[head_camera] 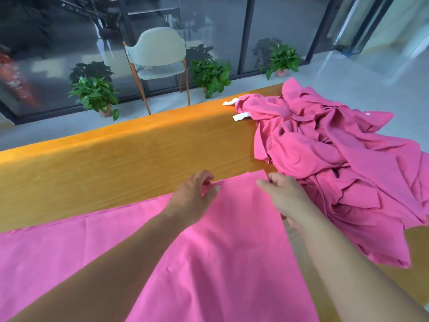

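Item: flat pink cloth [220,263], far corner being squared on the orange counter [116,159].

Location: lower half of the frame, spread flat and running off the bottom and left edges. Long axis follows the counter's length, lower left to centre right; the far corner points at the heap of pink pieces [336,159] on the right. Grip: left hand [195,196] curls over the far hem, thumb on top, pinching it; right hand [285,196] closes its fingers on the corner, as far as one can tell, thumb stretched along the cloth. Step, by judgement: aligning the edge for smoothing or folding. Next move calls for an even pull from both hands, hem kept straight. Also present: white tags [241,116], chair [157,54], potted plants [95,94] at top.
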A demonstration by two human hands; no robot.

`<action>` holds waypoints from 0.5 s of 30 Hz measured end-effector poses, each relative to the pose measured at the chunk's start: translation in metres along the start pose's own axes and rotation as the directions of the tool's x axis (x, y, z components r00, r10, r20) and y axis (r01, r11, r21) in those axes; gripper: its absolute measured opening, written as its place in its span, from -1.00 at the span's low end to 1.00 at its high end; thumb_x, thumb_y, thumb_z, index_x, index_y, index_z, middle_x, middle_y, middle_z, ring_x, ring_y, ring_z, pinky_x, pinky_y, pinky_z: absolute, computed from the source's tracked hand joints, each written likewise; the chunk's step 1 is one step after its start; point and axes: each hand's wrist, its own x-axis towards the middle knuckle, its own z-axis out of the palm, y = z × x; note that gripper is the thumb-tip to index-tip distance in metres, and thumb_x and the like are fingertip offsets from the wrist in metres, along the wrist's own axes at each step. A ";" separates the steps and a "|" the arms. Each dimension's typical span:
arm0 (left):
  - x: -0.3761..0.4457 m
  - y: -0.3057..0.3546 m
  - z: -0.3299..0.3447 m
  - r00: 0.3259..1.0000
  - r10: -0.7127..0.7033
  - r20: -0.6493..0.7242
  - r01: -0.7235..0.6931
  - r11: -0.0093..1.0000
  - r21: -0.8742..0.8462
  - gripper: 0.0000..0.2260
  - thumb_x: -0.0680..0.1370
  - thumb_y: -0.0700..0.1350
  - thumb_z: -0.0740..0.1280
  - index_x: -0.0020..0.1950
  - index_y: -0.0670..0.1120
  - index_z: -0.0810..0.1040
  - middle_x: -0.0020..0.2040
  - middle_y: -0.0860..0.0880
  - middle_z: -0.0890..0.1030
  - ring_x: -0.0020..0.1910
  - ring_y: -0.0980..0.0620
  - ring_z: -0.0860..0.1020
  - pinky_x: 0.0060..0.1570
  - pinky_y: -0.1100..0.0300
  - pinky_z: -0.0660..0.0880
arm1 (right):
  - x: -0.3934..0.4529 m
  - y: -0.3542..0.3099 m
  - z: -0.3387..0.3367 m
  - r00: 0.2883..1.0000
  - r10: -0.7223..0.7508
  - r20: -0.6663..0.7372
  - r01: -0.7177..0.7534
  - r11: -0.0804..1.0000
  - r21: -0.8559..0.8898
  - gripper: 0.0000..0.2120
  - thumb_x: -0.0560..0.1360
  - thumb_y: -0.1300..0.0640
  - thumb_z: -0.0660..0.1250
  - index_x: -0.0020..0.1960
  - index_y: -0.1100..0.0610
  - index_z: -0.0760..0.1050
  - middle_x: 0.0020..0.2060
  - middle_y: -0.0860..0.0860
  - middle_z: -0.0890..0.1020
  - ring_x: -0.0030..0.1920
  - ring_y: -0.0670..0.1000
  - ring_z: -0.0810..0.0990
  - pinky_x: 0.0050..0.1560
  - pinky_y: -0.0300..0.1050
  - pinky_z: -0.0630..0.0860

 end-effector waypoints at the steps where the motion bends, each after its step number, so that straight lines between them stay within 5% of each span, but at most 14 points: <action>1: 0.003 -0.004 0.000 0.999 0.002 -0.048 0.003 0.995 0.097 -0.72 0.59 0.00 0.31 0.26 -0.05 0.49 0.13 -0.02 0.55 0.15 -0.08 0.49 0.22 0.11 0.34 | 0.010 -0.001 0.003 0.999 -0.012 -0.049 0.009 0.999 -0.048 -0.69 0.55 0.04 0.34 -0.23 0.26 0.47 -0.42 0.12 0.50 -0.35 0.03 0.43 -0.24 0.04 0.36; 3: 0.003 -0.011 0.000 0.991 -0.025 -0.130 0.056 0.970 0.236 -0.63 0.59 0.03 0.29 0.38 -0.03 0.43 0.29 -0.05 0.47 0.30 -0.11 0.39 0.38 0.05 0.19 | 0.029 0.000 0.014 0.995 -0.020 -0.094 0.006 0.989 -0.150 -0.63 0.58 0.08 0.30 -0.34 0.18 0.32 -0.47 0.04 0.36 -0.35 0.07 0.36 -0.27 -0.04 0.20; 7: -0.008 -0.037 -0.001 0.981 -0.064 -0.183 0.120 0.943 0.311 -0.66 0.60 0.05 0.25 0.34 -0.03 0.46 0.27 -0.03 0.47 0.29 -0.08 0.39 0.37 0.07 0.16 | 0.047 0.014 0.033 0.991 -0.007 -0.135 -0.033 0.958 -0.286 -0.64 0.62 0.05 0.23 -0.32 0.10 0.28 -0.33 0.09 0.48 -0.13 0.24 0.53 -0.21 -0.05 0.23; 11: -0.014 -0.061 0.000 0.980 -0.035 -0.197 0.109 0.917 0.384 -0.80 0.57 0.01 0.30 0.14 -0.03 0.57 0.09 -0.02 0.53 0.14 -0.10 0.47 0.22 0.01 0.32 | 0.042 0.016 0.041 0.974 -0.096 -0.204 0.003 0.910 -0.415 -0.76 0.65 0.00 0.16 -0.05 0.13 0.45 -0.08 0.22 0.64 -0.01 0.29 0.57 -0.18 -0.01 0.26; 15: -0.007 -0.070 0.002 0.968 0.014 -0.249 0.099 0.895 0.436 -0.89 0.59 -0.08 0.30 -0.04 -0.08 0.58 -0.06 -0.05 0.54 -0.01 -0.14 0.51 0.08 -0.01 0.37 | 0.040 0.014 0.047 0.945 -0.215 -0.246 0.044 0.831 -0.555 -0.72 0.67 -0.03 0.09 0.16 0.13 0.46 -0.05 0.20 0.66 -0.03 0.29 0.60 -0.21 0.00 0.25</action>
